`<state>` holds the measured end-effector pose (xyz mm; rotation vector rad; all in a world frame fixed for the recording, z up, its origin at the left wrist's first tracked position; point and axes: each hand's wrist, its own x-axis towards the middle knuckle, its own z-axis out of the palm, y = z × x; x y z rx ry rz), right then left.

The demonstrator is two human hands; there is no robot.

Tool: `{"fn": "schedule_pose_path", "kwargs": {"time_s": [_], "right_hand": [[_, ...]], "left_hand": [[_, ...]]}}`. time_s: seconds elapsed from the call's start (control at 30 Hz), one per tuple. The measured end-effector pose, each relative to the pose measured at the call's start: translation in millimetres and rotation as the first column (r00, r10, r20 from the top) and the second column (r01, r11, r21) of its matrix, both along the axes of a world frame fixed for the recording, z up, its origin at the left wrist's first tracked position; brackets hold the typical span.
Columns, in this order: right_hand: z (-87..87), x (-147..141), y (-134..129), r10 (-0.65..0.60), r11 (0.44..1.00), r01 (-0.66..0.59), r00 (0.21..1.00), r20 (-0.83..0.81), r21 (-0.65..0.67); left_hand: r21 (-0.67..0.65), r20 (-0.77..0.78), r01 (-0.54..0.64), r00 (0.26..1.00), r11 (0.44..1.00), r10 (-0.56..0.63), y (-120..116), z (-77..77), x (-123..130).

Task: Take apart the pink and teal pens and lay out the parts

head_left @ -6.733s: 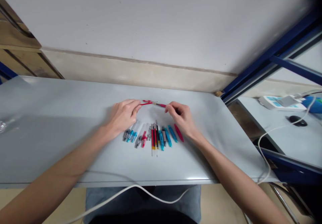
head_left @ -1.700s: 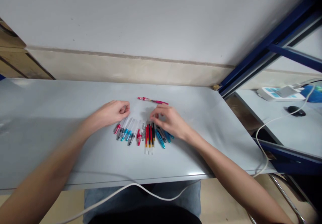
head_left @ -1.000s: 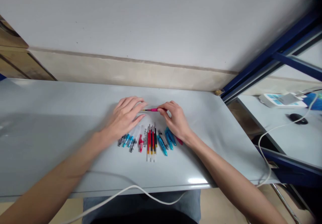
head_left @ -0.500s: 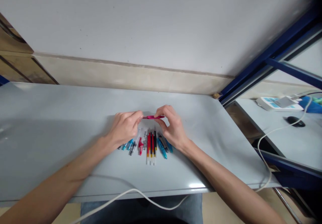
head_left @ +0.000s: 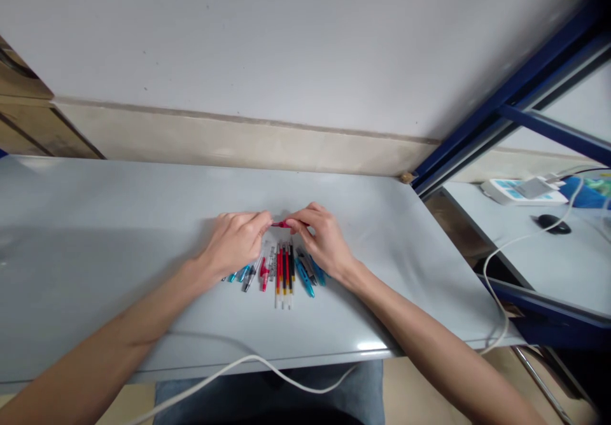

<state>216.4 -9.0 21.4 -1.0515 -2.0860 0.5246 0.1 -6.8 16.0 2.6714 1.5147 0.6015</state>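
Note:
A dark pink pen part [head_left: 281, 224] is held level above the table between my two hands. My left hand [head_left: 238, 237] pinches its thin left end, and my right hand [head_left: 321, 237] has its fingers closed round the right part, hiding much of it. Below them on the table lie several refills [head_left: 285, 272] with red and black ink, side by side. Left of the refills are clear pen barrels with a red tip piece [head_left: 264, 274], a black one [head_left: 249, 277] and blue ones [head_left: 233, 277]. On their right lie a blue pen part [head_left: 304, 276] and a grey one.
The grey table [head_left: 119, 221] meets a tiled wall at the back. A white cable [head_left: 252, 357] loops across the front edge. Beyond the blue metal frame [head_left: 458, 126] at the right are a black mouse [head_left: 554, 224] and a white box [head_left: 506, 191].
My right hand has closed further round the pink part and shifted slightly left along it, covering more of it. My left hand stays in nearly the same place. The view has shifted slightly.

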Motion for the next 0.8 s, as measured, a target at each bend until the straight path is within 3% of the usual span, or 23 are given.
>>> {"fn": "schedule_pose_path", "kwargs": {"time_s": [0.1,0.27,0.43,0.67,0.8], "right_hand": [[-0.7,0.3,0.2,0.021,0.999,-0.020,1.000,-0.019,0.032],[-1.7,-0.4,0.2,0.034,0.999,-0.032,0.996,0.078,-0.025],[-2.1,-1.8,-0.7,0.002,0.998,-0.003,1.000,0.025,0.062],[-0.6,-2.8,-1.5,0.063,0.993,-0.079,0.985,0.160,0.093],[-4.2,1.6,1.8,0.018,0.995,-0.035,0.984,0.179,0.093]], "left_hand": [[-0.021,-0.005,-0.011,1.000,1.000,0.011,0.1,0.3,-0.1],[-0.006,-0.024,0.007,1.000,1.000,-0.007,0.1,0.7,0.0],[-0.016,-0.006,0.035,0.999,0.999,-0.035,0.5,-2.1,1.7],[-0.014,-0.036,0.023,0.999,1.000,-0.024,0.3,-2.4,1.4],[0.006,-0.035,0.015,0.999,1.000,-0.015,1.4,-1.6,0.5]]}}
